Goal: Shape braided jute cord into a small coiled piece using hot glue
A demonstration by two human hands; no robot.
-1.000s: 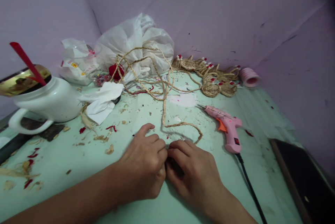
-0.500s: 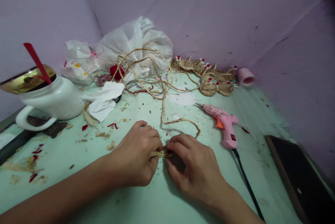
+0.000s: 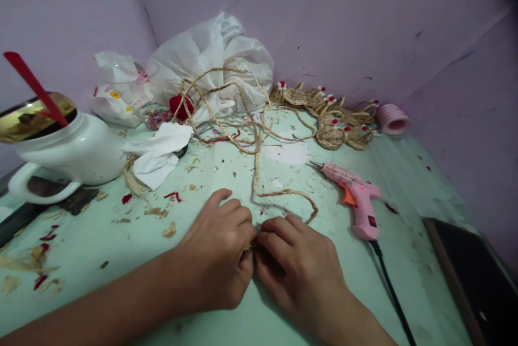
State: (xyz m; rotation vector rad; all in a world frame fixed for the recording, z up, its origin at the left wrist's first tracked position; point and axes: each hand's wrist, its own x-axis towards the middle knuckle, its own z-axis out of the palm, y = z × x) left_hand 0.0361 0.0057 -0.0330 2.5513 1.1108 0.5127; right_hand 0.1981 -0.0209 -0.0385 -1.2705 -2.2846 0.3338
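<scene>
My left hand (image 3: 226, 249) and my right hand (image 3: 297, 265) meet at the front middle of the table, fingertips nearly touching. Both are closed on a braided straw cord (image 3: 258, 173), of which only a sliver shows between the left fingers. From behind my right hand the cord runs out in a bend, then back across the table into loose loops. The part inside my fingers is mostly hidden. Right of my right hand lies a pink glue gun (image 3: 360, 195) with an orange trigger, its nozzle pointing back left.
Braided straw flowers with red and white beads (image 3: 343, 124) lie along the wall, beside a pink roll (image 3: 392, 119). White plastic bags (image 3: 214, 65), crumpled tissue (image 3: 159, 154) and a white mug (image 3: 76, 151) stand left. A dark flat object (image 3: 469, 265) lies at right; scraps litter the left side.
My hands have come closer together, covering the piece of cord that showed between them. The whole view has shifted slightly; the glue gun lies as before.
</scene>
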